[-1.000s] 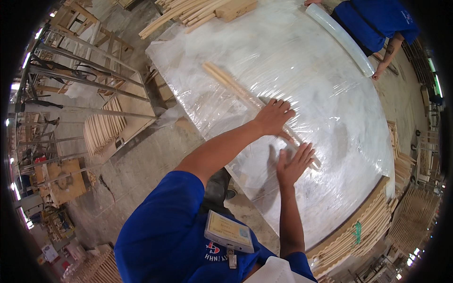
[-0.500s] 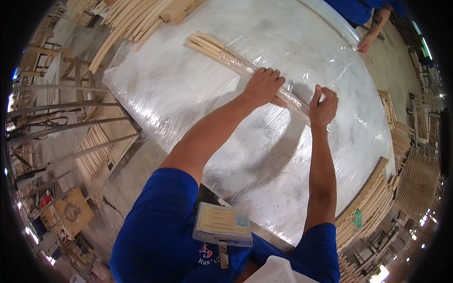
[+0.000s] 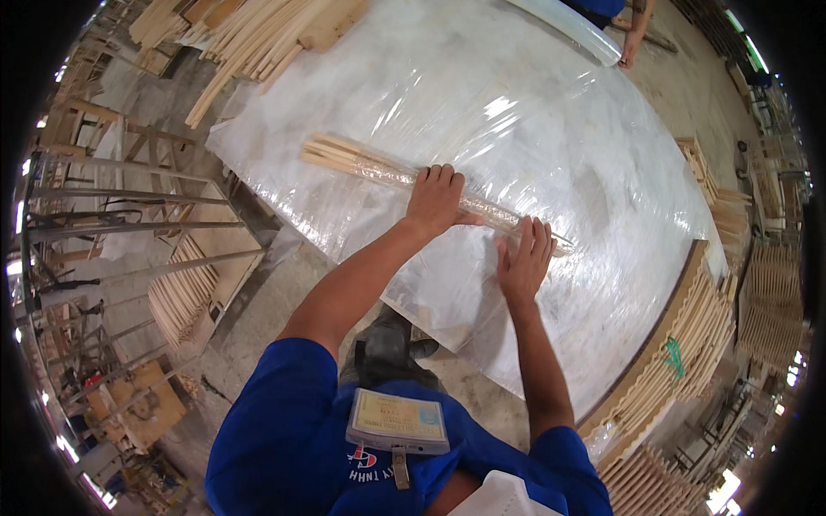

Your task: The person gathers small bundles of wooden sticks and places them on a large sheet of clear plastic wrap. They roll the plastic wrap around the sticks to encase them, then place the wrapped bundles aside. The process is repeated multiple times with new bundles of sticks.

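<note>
A bundle of thin wooden sticks [image 3: 340, 157] lies slantwise on a table covered with clear plastic film [image 3: 370, 99]. Film is wrapped round the bundle's middle and right part, while the sticks' left ends stay bare. Across the middle, my left hand [image 3: 435, 202] grips the wrapped bundle, fingers over its far side and thumb along the near side. My right hand [image 3: 527, 261] rests by the right end with its fingers stretched out over the wrap and its thumb apart. The underside of the bundle is hidden.
A roll of clear film [image 3: 572, 27] lies along the far edge, with a co-worker's hand [image 3: 627, 53] beside its end. Loose wooden strips [image 3: 258, 52] are stacked at the far left. Stacked slats [image 3: 658, 365] stand at the right edge, and a metal rack [image 3: 138, 228] at the left.
The bundle has come nearer to me and lies less steeply slanted. Both hands moved nearer and left with it; my right fingers, curled before, are now stretched over the wrap.
</note>
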